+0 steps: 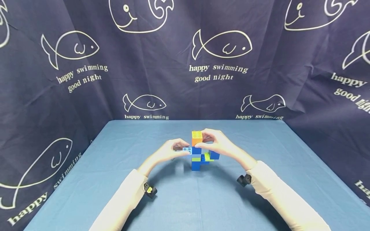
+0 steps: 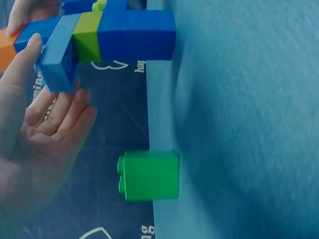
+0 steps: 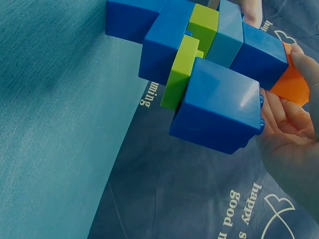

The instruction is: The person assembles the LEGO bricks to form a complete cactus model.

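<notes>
A tower of toy building blocks stands mid-table, topped by an orange block. A dark blue block sits directly under the orange one, then a light blue block jutting left, a lime green block and more blue ones. On the right side, a thin lime block carries a large blue block. My left hand pinches the light blue block's left end, thumb on the near side. My right hand grips the orange block from the right, its thumb in front and fingers behind.
A separate green block stands on the blue tabletop, left of the tower in the left wrist view. A dark curtain with fish drawings hangs behind the table and along both sides.
</notes>
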Tool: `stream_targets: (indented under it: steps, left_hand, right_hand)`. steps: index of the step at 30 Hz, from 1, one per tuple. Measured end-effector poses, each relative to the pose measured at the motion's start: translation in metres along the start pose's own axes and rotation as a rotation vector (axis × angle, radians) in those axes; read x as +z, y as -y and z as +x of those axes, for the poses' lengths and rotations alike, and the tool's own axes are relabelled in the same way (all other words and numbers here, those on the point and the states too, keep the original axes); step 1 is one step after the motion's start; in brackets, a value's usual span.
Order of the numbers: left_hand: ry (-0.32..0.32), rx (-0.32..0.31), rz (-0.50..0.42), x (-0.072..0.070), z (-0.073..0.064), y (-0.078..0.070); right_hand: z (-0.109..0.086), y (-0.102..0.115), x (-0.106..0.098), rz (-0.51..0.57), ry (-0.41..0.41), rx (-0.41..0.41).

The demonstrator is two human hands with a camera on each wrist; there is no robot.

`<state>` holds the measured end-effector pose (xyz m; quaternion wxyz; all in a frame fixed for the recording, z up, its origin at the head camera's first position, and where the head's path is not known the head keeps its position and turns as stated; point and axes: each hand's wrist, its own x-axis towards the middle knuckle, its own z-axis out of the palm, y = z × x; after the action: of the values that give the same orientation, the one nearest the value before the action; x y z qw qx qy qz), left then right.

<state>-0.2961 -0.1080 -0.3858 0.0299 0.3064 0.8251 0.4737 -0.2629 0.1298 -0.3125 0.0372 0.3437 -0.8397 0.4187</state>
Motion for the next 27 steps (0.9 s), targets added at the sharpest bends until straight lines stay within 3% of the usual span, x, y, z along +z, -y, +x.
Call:
stream_targets:
  steps: [5,14,17,24,27]
  left_hand:
    - [-0.077,0.004,0.013,-0.006,0.001,0.003]
    - [-0.280,-0.053,0.035,-0.010,0.000,0.013]
    - [-0.309,-0.070,0.051,-0.011,-0.001,0.015]
    - [-0.349,-0.120,0.154,-0.013,-0.004,0.018]
    - [-0.352,-0.149,0.197,-0.013,-0.006,0.021]
  right_hand:
    - [-0.003,0.015,-0.003,-0.010,-0.004,-0.007]
    - [-0.004,0.016,-0.002,0.009,-0.003,0.012]
    - [-0.003,0.015,-0.002,-0.002,-0.005,0.015]
    - [0.002,-0.020,0.005,-0.006,-0.020,0.019]
    - [0.003,-0.023,0.005,-0.007,-0.021,0.010]
